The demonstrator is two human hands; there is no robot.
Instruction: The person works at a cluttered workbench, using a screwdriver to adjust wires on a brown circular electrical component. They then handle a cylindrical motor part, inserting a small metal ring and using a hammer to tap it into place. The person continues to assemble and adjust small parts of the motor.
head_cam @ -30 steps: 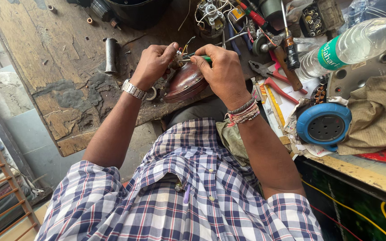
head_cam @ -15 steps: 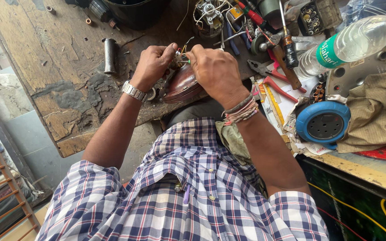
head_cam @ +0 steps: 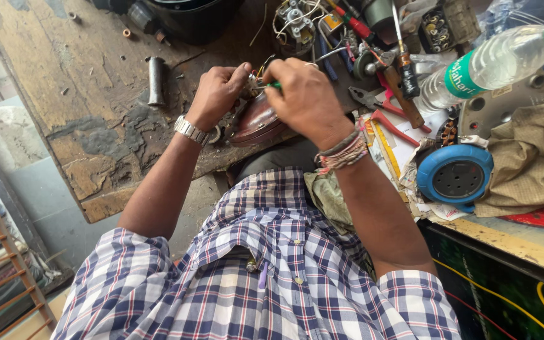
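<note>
Against the frame half a second earlier, both hands are sitting slightly lower and nearer the bench edge, and a sliver of green tool handle [head_cam: 274,84] is showing again above the right knuckles, as it did a second ago. The reddish-brown rounded casing [head_cam: 256,119] has not shifted.

The left hand [head_cam: 216,94] is curling into a loose fist, its fingers pressed together at the casing's upper left, beside a cluster of small metal fittings; whether they are pinching anything cannot be told. The right hand [head_cam: 306,97] is closing over the green handle, fingers folded around it, directly above the casing's upper right.

The casing is lying under and between both sets of fingers, touching them, and overhanging the worn wooden bench [head_cam: 64,94] at its near edge.

Room for movement: left of the fingers the bench is carrying only a short metal tube [head_cam: 155,80] and small scraps. Right of the fingers the space is crowded with red-handled pliers [head_cam: 382,107], a plastic bottle [head_cam: 492,63] and a blue round housing [head_cam: 454,176].
</note>
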